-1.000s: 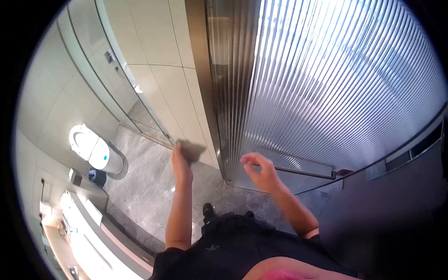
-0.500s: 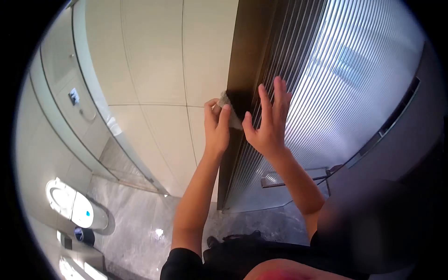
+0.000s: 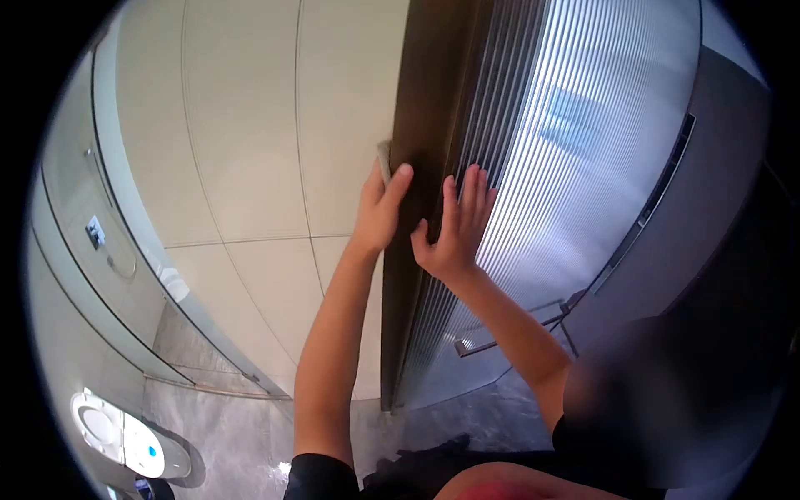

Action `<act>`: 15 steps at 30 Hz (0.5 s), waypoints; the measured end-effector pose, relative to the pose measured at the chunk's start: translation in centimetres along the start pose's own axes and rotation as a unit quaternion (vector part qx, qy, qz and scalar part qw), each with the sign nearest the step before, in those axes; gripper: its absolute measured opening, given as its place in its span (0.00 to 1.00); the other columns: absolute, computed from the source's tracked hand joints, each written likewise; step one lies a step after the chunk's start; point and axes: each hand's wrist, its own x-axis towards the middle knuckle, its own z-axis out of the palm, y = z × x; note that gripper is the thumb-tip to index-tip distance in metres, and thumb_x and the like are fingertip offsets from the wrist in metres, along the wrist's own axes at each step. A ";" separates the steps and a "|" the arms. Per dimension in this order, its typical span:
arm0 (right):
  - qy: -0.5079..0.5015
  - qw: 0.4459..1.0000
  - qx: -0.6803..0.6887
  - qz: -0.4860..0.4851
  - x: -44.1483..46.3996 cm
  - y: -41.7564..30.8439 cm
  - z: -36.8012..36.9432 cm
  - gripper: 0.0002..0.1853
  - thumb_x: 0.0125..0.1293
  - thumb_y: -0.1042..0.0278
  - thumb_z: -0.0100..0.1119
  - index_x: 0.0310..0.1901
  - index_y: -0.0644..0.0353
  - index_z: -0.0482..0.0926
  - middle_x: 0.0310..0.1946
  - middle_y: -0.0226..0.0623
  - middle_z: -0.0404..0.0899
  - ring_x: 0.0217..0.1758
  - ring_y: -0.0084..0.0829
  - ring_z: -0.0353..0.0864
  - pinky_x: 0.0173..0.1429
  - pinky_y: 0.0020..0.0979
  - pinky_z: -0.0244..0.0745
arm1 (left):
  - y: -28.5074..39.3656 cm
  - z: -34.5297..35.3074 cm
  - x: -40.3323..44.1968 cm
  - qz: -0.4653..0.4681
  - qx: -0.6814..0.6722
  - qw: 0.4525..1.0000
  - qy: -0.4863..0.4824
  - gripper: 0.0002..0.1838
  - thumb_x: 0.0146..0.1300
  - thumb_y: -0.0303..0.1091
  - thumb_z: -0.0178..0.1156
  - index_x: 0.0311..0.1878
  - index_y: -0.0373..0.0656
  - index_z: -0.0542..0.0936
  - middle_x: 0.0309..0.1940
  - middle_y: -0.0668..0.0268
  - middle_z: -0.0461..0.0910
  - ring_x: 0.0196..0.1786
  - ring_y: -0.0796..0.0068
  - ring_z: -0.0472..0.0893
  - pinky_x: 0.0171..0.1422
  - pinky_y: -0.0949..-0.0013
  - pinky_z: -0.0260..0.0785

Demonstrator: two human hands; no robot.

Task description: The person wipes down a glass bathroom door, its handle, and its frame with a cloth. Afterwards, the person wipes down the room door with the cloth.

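Observation:
My left hand (image 3: 380, 208) is closed around a greyish cloth (image 3: 384, 157), pressed at the left edge of a dark brown door frame (image 3: 432, 100). The thumb lies over the frame's face, while the other fingers and most of the cloth are hidden behind the hand. To its right, my right hand (image 3: 457, 237) holds nothing. Its fingers are stretched upward along a ribbed glass door panel (image 3: 600, 183), with the thumb apart near the dark frame. Whether the palm touches the glass I cannot tell.
Cream wall tiles (image 3: 250, 117) border the frame on the left. At lower left stand a white toilet (image 3: 154, 446) and a dark bin (image 3: 157, 487), on a grey floor (image 3: 225, 433). A metal handle (image 3: 479, 346) crosses the glass door. Shower glass (image 3: 125, 167) is at far left.
The cloth has gone from lying across the frame's face to its left edge, with my left hand wrapped round it. My right hand's fingers have come down against the ribbed panel. The view has shifted.

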 end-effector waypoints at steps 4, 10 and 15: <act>-0.018 1.000 -0.014 -0.001 0.1 -0.1 -0.3 0.44 0.55 0.65 0.57 0.75 0.65 0.52 0.76 0.65 0.44 0.81 0.62 0.39 0.78 0.64 0.31 | 3.1 0.1 4.5 -0.001 0.025 0.998 -0.058 0.28 0.74 0.42 0.54 0.71 0.38 0.65 0.63 0.60 0.72 0.66 0.70 0.69 0.70 0.67 0.60; -0.012 1.000 -0.021 0.003 0.1 -0.2 -0.2 0.44 0.55 0.66 0.56 0.74 0.66 0.53 0.75 0.66 0.46 0.80 0.63 0.41 0.78 0.64 0.32 | 3.2 0.4 6.8 0.074 0.058 0.991 -0.096 0.33 0.74 0.42 0.53 0.75 0.36 0.58 0.70 0.58 0.66 0.72 0.67 0.63 0.76 0.65 0.53; -0.008 1.000 -0.024 -0.002 0.2 -0.2 -0.3 0.43 0.56 0.66 0.55 0.74 0.67 0.53 0.75 0.66 0.46 0.80 0.64 0.41 0.78 0.64 0.32 | -0.1 -0.6 3.7 0.055 0.039 0.994 -0.087 0.34 0.75 0.41 0.50 0.77 0.34 0.52 0.77 0.55 0.55 0.79 0.64 0.52 0.80 0.63 0.42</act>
